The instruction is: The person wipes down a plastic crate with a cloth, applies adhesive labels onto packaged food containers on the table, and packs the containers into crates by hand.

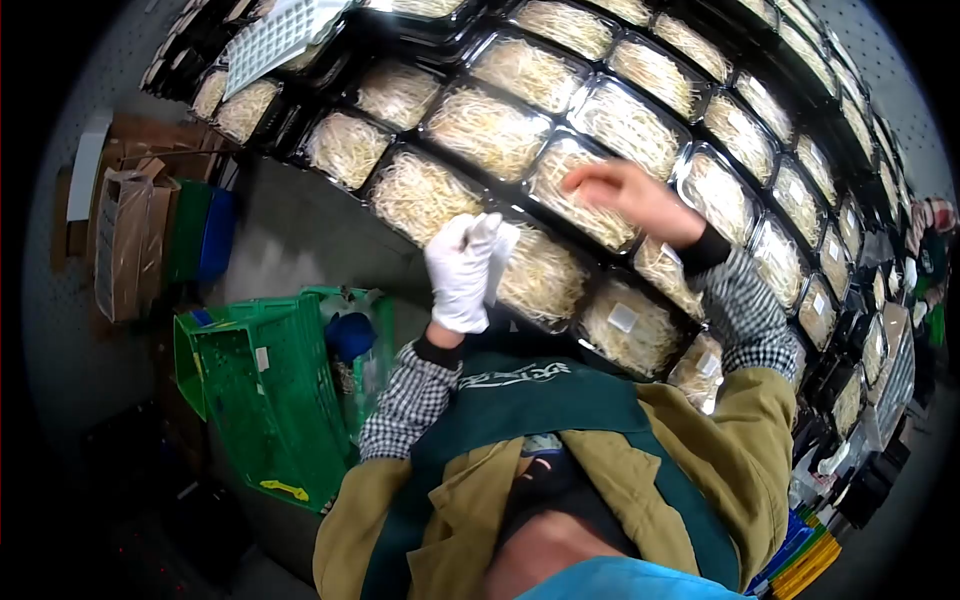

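Observation:
My left hand [460,280], in a white glove, is closed on a white slip of paper [503,262], perhaps a sheet of labels, in front of the near row of trays. My bare right hand [640,202] is over a tray of bean sprouts [575,190], fingers stretched to the left with nothing visible in them; I cannot tell whether they touch its top. Nearer my body, another bean sprout tray [650,335] bears a white label [622,318]. To its left, a further tray [540,280] sits partly behind the paper.
Many black bean sprout trays stand in rows ahead and to the right. A pale green gridded sheet [280,42] lies at the upper left. Green crates [265,400] stand on the floor to my left, with cardboard boxes [130,240] beyond them.

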